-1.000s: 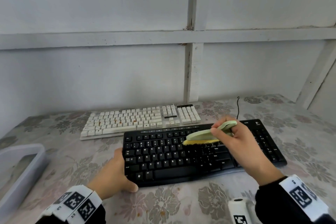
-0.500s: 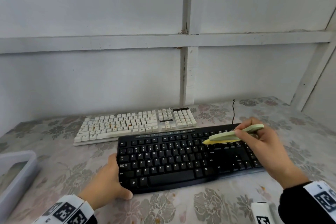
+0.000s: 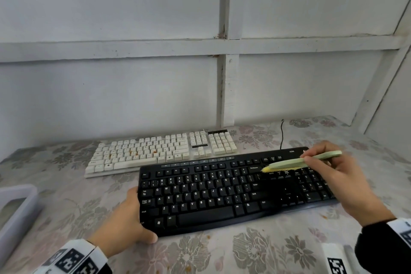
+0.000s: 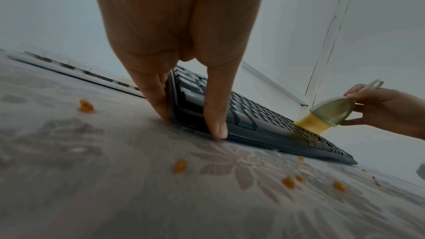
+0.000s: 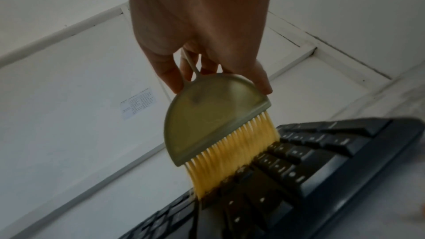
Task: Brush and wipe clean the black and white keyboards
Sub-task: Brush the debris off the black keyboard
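A black keyboard lies near the table's front, with a white keyboard behind it carrying orange specks on its keys. My right hand grips a pale green brush by its thin handle. Its yellow bristles touch the keys at the black keyboard's upper right. My left hand holds the black keyboard's left end, fingers against the side edge and thumb at the front corner.
Orange crumbs lie scattered on the floral tablecloth in front of the black keyboard. A grey plastic tray stands at the left edge. A black cable runs toward the white wall. A white tagged object sits bottom right.
My right hand has swept the brush rightward and toward the back, from the middle keys to the upper right keys. The left hand has stayed on the keyboard's left end.
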The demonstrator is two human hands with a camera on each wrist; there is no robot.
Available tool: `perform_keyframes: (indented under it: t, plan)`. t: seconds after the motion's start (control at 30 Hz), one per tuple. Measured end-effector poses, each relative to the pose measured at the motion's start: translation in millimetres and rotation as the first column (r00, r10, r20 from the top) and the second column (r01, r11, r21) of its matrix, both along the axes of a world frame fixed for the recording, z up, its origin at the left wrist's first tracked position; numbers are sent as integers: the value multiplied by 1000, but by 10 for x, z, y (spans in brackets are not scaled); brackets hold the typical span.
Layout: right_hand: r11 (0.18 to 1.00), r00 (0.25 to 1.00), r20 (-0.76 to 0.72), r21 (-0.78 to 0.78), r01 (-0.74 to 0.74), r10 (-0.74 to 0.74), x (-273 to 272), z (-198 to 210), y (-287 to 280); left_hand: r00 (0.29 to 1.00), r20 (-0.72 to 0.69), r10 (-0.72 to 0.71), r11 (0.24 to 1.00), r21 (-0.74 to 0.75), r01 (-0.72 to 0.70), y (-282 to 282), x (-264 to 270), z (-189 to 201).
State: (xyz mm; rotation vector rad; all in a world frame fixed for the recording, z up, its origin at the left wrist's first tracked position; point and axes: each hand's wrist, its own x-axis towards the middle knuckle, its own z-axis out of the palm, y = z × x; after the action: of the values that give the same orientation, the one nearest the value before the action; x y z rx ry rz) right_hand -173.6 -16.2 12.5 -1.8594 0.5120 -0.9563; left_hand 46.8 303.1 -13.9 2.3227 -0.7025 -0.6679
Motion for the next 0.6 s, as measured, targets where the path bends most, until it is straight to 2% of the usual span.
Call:
perform_keyframes:
  t: [0.13,0.27,0.37,0.5,0.6]
  plan:
    - [989,993,-16,-91,116,-118,-84,39,-126,1000,9,5,1000,-1,-5,-3,16,-18]
    - [1000,998,60,3,15,-15,-84,81,-136,1000,7,4,1000,10,-5,-3,30,-27]
    - [1000,1000,11,22,-8,8,-83,59,-142,1000,21,-5,1000,19,4,-8,27,-20]
    - [997,994,-73,4,80,-79,-159,96,-194,999,38,-27,1000,17,26,-4,33,-18]
    - [962,955,-128,-106,253,-266,-196,164,-211,999,30,-19,1000,20,19,0,43,-29]
